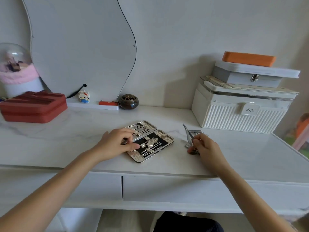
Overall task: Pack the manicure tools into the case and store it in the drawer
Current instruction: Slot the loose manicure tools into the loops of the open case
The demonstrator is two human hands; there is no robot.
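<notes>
My left hand (117, 144) rests on the left edge of the open case (149, 141), fingers curled and pinching something small I can't make out, steadying the case flat on the table (83, 131). Several tools already sit inside. Right of the case, my right hand (203, 148) grips the loose tools (190, 134), gathering them for packing. The drawer (167, 188) below is closed.

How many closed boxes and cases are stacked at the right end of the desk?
3: the ribbed white box on the desk, the grey latched case on top of it, and the orange case topmost.
</notes>
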